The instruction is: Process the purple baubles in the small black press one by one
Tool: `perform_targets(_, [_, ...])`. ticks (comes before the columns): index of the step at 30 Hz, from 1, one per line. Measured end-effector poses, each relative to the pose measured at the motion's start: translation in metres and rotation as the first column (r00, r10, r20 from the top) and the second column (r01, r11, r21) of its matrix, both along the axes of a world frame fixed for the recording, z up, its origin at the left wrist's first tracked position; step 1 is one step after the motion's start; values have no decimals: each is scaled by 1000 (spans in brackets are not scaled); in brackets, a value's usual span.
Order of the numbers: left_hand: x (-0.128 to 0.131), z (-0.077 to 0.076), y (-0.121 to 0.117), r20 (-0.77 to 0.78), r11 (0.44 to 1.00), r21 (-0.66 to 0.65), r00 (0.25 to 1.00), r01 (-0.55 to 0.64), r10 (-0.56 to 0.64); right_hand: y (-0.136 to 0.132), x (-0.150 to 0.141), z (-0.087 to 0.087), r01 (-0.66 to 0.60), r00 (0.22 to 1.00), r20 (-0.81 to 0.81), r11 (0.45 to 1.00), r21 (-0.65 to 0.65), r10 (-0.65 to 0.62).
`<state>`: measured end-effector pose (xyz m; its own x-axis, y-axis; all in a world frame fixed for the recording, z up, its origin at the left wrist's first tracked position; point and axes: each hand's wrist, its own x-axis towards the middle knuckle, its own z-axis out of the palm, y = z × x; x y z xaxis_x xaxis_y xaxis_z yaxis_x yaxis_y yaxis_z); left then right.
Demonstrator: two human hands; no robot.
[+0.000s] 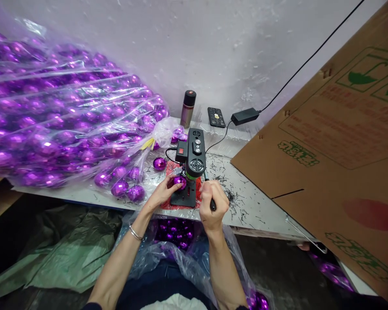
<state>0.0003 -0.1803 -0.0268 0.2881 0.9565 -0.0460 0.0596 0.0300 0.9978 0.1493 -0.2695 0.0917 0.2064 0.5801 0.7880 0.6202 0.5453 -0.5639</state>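
Note:
A small black bench drill press [192, 165] stands on a red mat near the table's front edge. My left hand [164, 191] pinches a shiny purple faceted ball [180, 181] and holds it on the press base under the drill head. My right hand [213, 204] is closed in a fist round the press's black lever handle [210, 196] at the machine's right side. A silver bracelet circles my left wrist.
A big clear plastic bag of purple balls [51, 120] fills the left of the table, with loose balls [126, 189] spilling near the press. A bag with more balls [176, 232] hangs below the edge. A cardboard box [336, 150] stands right; dark shavings [229, 189], a can [188, 108] and a power adapter [245, 116] lie behind.

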Motion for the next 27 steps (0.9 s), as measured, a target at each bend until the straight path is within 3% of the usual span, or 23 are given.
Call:
perform_targets(3, [5,2,-6,-168,991,134,985,-20,43,0,0,0,-2,1000,5,1000,4,2])
perform_targets(7, [17,4,-17,-385,942,334,907,-36,171,-1,1,-1,-2,1000,6,1000,-6,2])
perform_targets(11, [31,-8,-26,-344,900,425,904,-93,255,-1,1,0,2,1000,7,1000,-12,-2])
perform_targets(18, [33,-37,-32,-294,868,487,917,-99,270,-2,2,-5,2,1000,13,1000,1,-2])
perform_targets(23, [33,-44,-30,-284,820,565,910,-95,302,-3,-1,-14,4,1000,5,999,38,-4])
perform_targets(27, [33,-44,-30,-291,801,596,911,-67,292,-4,-4,-33,53,998,-25,998,40,-52])
